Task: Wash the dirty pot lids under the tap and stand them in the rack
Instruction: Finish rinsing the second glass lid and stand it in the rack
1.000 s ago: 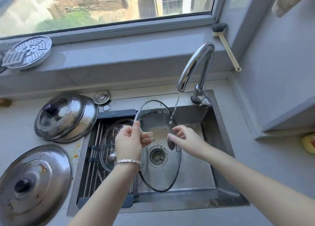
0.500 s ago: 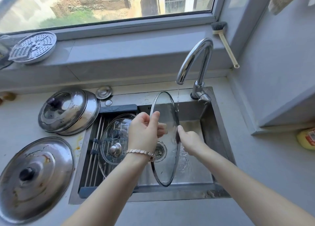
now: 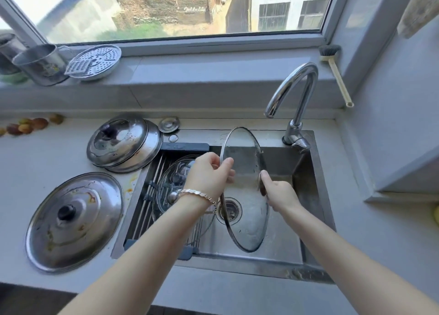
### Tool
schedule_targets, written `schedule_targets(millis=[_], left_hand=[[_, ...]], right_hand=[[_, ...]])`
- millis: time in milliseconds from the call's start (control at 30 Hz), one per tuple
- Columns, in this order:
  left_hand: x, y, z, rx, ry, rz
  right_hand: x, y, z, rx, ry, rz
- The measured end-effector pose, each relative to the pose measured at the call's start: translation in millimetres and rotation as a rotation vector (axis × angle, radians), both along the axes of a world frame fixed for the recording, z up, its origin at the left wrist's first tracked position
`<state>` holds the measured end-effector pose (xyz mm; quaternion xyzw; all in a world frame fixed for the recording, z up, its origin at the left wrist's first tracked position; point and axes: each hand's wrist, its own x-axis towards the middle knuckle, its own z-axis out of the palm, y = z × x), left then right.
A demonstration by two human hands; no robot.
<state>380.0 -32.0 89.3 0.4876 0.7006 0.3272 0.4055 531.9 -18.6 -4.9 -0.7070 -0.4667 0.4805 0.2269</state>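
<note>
A large glass lid (image 3: pixel 247 222) with a metal rim stands nearly upright over the sink (image 3: pixel 316 186), below and left of the tap (image 3: pixel 294 89). My left hand (image 3: pixel 209 174) grips its left rim. My right hand (image 3: pixel 279 191) holds its knob on the right face. No water stream shows at the spout. A smaller glass lid (image 3: pixel 171 184) lies in the rack (image 3: pixel 147 203) on the sink's left side. Two stacked steel lids (image 3: pixel 123 143) and a big stained steel lid (image 3: pixel 73 222) sit on the counter at the left.
A steamer plate (image 3: pixel 95 61) and a metal cup (image 3: pixel 40 62) stand on the window sill. A dish brush (image 3: pixel 335 74) leans at the sill's right end. A sink plug (image 3: pixel 169 124) lies behind the rack. Fruit (image 3: pixel 26 125) sits at the far left.
The glass lid turned from facing me to nearly edge-on and stays upright. The thin water stream seen earlier no longer shows. My head lifted, showing more of the sill.
</note>
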Motion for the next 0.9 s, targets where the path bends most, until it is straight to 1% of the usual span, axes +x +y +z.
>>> schedule_targets(millis=[100,200,333,433,500,567,733,800,900], left_hand=[[-23.8,-8.2,-20.7,-0.114,0.012,0.053],[-50.2,-21.1,-45.8,-0.251,0.069,0.103],[-80.8,-42.7,-64.9,-0.365,0.132,0.089],[-109.7,-54.9,-73.4,-0.435,0.177,0.058],[-132.0,-58.6,-77.3,-0.441,0.191,0.054],[-155.4,-59.3,-79.9,-0.426,0.216,0.042],[-209.7,-56.7,-85.7,-0.392,0.210,-0.055],[-230.8,-52.2,-91.2,-0.383,0.230,-0.076],[-257.5,-44.1,-97.4,-0.379,0.210,-0.101]], right_hand=[[-0.4,1.4,-0.3,0.005,-0.047,0.040],[-7.1,3.2,4.4,0.005,-0.194,0.203],[-27.7,13.0,16.3,-0.034,-0.308,0.360],[-57.1,21.1,26.3,-0.061,-0.492,0.500],[-79.3,27.9,33.0,-0.026,-0.660,0.577],[-102.6,34.9,39.6,0.026,-0.788,0.632],[-165.2,48.5,44.1,0.106,-1.071,0.832],[-189.6,51.2,40.3,0.109,-1.180,0.899],[-222.3,53.3,29.0,0.122,-1.307,0.977]])
